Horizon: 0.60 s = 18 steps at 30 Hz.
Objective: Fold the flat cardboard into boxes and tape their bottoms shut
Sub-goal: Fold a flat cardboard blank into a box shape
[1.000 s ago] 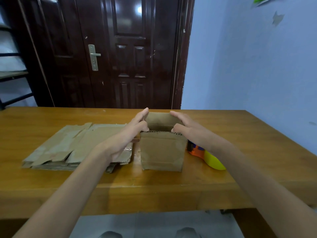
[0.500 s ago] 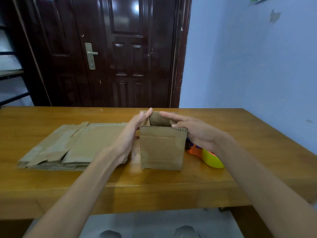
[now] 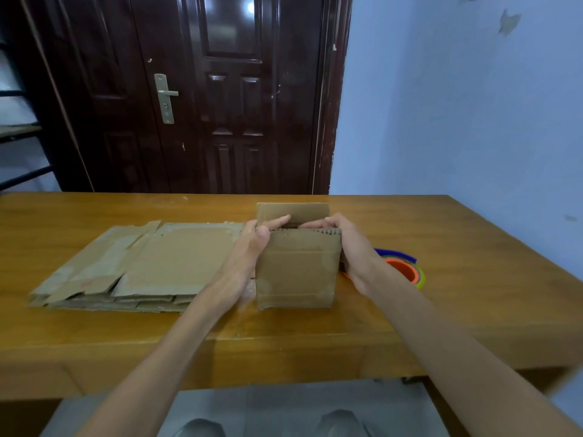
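A small brown cardboard box (image 3: 298, 269) stands upright on the wooden table (image 3: 441, 310), its top open with the far flap raised. My left hand (image 3: 249, 250) grips the box's left side, thumb on the front face and fingers curled over the top edge into the opening. My right hand (image 3: 353, 244) grips the right side, fingers curled over the top edge inward. A stack of flat cardboard (image 3: 138, 266) lies to the left of the box. A tape dispenser (image 3: 402, 266), orange, blue and yellow-green, lies behind my right wrist, partly hidden.
A dark wooden door (image 3: 220, 96) stands behind the table, and a pale blue wall (image 3: 457, 105) runs along the right. Dark shelving (image 3: 19, 130) shows at the far left. The table's front edge is close to me.
Both hands have closed in on the box, from straight fingers at its top sides to fingers curled over the top edge. The inner side flaps have gone down.
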Tool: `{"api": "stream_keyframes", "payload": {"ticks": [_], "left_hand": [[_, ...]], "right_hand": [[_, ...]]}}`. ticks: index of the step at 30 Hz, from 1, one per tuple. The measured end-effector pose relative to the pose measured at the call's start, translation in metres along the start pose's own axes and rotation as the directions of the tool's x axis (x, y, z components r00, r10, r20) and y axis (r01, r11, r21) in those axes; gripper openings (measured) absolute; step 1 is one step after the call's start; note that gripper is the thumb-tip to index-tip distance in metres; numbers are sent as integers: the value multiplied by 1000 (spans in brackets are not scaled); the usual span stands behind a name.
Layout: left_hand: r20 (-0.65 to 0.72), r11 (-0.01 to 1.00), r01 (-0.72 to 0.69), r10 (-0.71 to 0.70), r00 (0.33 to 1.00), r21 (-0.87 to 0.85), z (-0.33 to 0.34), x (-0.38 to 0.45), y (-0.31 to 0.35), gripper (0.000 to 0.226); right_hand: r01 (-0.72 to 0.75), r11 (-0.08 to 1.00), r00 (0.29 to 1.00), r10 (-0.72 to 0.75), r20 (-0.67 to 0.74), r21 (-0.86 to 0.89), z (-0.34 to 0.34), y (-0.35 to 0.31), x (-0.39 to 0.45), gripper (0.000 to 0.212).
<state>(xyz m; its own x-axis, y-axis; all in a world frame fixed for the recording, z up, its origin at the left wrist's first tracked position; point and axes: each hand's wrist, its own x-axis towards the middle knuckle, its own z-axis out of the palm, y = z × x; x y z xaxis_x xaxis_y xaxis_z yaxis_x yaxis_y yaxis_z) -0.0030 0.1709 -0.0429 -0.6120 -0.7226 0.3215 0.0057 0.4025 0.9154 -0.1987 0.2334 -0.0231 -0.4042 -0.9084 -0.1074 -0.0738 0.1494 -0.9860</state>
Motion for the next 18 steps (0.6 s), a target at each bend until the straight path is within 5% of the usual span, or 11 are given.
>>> {"api": "stream_keyframes", "payload": {"ticks": [8,18], "left_hand": [[30,1000,21,-21,999,11,-6,2,-14,69],[-80,997,-4,-2,997,-77,-4,-13,-35,75]], "right_hand": [[77,974,994,-59,-91,212,15,19,-6,81],[-57,903,987,116,-115,425,40,24,-17,50]]}}
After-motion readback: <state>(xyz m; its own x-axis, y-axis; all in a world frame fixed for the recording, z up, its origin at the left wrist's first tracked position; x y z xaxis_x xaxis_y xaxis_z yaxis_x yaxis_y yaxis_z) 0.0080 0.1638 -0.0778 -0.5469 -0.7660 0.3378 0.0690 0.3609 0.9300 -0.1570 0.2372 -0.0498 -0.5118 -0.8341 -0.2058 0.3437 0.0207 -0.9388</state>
